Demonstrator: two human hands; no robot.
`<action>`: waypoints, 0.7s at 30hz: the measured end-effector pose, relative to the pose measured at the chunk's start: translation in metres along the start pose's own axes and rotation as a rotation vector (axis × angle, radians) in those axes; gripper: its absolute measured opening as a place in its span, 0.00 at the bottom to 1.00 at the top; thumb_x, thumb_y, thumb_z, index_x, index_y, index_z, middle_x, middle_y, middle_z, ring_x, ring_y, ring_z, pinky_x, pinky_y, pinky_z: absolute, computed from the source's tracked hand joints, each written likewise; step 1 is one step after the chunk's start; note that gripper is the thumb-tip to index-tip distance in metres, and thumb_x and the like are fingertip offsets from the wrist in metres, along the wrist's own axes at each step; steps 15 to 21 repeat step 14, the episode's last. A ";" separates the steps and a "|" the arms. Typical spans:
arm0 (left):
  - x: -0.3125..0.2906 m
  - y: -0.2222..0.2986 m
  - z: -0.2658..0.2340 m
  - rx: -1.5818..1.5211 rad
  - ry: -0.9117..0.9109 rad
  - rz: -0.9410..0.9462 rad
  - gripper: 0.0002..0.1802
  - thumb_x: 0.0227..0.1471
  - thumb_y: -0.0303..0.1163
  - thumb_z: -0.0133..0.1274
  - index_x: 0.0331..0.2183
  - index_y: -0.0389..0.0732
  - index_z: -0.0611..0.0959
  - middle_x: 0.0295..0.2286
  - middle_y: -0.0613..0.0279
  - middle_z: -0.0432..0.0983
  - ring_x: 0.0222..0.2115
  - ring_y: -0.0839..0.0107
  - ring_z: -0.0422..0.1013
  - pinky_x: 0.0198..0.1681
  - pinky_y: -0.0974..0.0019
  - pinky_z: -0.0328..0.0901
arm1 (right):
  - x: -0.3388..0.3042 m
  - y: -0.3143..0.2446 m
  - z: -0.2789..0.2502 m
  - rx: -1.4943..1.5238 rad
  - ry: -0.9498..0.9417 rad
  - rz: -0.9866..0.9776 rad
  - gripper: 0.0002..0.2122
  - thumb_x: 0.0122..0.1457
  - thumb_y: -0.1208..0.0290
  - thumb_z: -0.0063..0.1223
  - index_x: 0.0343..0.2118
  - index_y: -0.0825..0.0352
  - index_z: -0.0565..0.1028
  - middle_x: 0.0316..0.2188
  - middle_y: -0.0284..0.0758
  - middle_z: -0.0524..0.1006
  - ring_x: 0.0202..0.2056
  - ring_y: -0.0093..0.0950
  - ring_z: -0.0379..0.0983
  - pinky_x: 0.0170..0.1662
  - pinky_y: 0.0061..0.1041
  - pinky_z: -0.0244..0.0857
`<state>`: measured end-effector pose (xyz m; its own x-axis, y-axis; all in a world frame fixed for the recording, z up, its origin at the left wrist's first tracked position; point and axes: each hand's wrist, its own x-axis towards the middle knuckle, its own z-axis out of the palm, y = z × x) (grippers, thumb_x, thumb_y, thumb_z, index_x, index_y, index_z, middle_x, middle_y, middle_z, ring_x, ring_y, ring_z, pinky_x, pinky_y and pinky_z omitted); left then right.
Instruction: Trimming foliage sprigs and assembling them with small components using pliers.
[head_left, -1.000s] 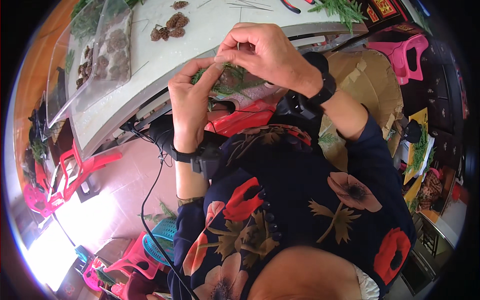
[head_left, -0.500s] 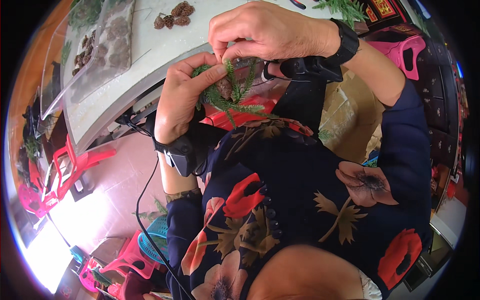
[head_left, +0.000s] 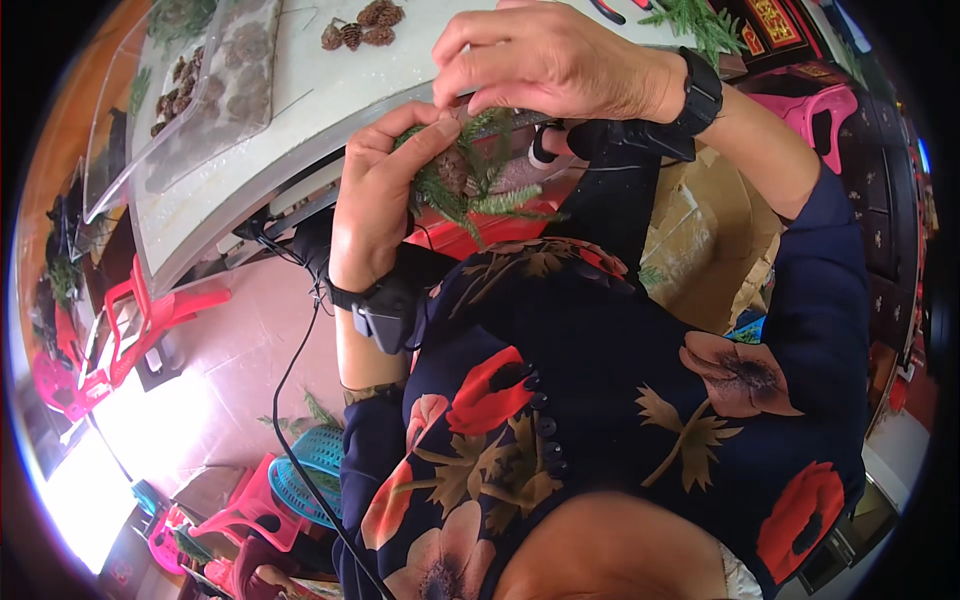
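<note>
Between thumb and curled fingers, my left hand (head_left: 375,185) grips an evergreen sprig (head_left: 510,202) near the table's front edge. A brown pine cone (head_left: 454,172) nestles among its green needles. Just above the sprig's upper end, my right hand (head_left: 565,65) has its fingers bent together in a pinch, close to the left thumb tip. Whatever lies in that pinch is too small or hidden to make out. Several loose pine cones (head_left: 365,26) lie on the white tabletop (head_left: 330,85), beyond my left hand.
At the left, a clear plastic container (head_left: 120,180) stands by more pine cones (head_left: 180,95) and greenery. Pliers (head_left: 608,10) and green sprigs (head_left: 705,25) lie at the far edge. A cardboard box (head_left: 705,240) is below right; a pink stool (head_left: 815,115) stands farther right.
Both hands appear slightly farther right, partly with a shift of the whole view. The right fingertips have drawn a little away from the left thumb. The left hand keeps its grip on the sprig.
</note>
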<state>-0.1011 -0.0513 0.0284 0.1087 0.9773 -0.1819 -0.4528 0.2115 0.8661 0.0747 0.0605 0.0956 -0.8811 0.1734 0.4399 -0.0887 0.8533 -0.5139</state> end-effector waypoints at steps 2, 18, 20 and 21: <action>-0.002 0.004 -0.002 -0.051 -0.029 -0.016 0.05 0.51 0.25 0.53 0.29 0.33 0.79 0.27 0.65 0.76 0.26 0.83 0.70 0.30 0.79 0.64 | 0.005 0.003 -0.002 -0.199 -0.066 -0.211 0.05 0.55 0.72 0.49 0.33 0.65 0.73 0.33 0.33 0.73 0.33 0.32 0.71 0.34 0.28 0.63; -0.002 -0.012 -0.012 0.838 0.272 0.415 0.06 0.52 0.32 0.53 0.34 0.45 0.80 0.26 0.64 0.77 0.22 0.65 0.71 0.33 0.73 0.65 | 0.017 0.015 0.024 -0.092 -0.286 0.441 0.07 0.49 0.66 0.56 0.30 0.61 0.75 0.34 0.35 0.75 0.36 0.34 0.72 0.46 0.34 0.59; -0.002 -0.012 -0.012 0.838 0.272 0.415 0.06 0.52 0.32 0.53 0.34 0.45 0.80 0.26 0.64 0.77 0.22 0.65 0.71 0.33 0.73 0.65 | 0.017 0.015 0.024 -0.092 -0.286 0.441 0.07 0.49 0.66 0.56 0.30 0.61 0.75 0.34 0.35 0.75 0.36 0.34 0.72 0.46 0.34 0.59; -0.002 -0.012 -0.012 0.838 0.272 0.415 0.06 0.52 0.32 0.53 0.34 0.45 0.80 0.26 0.64 0.77 0.22 0.65 0.71 0.33 0.73 0.65 | 0.017 0.015 0.024 -0.092 -0.286 0.441 0.07 0.49 0.66 0.56 0.30 0.61 0.75 0.34 0.35 0.75 0.36 0.34 0.72 0.46 0.34 0.59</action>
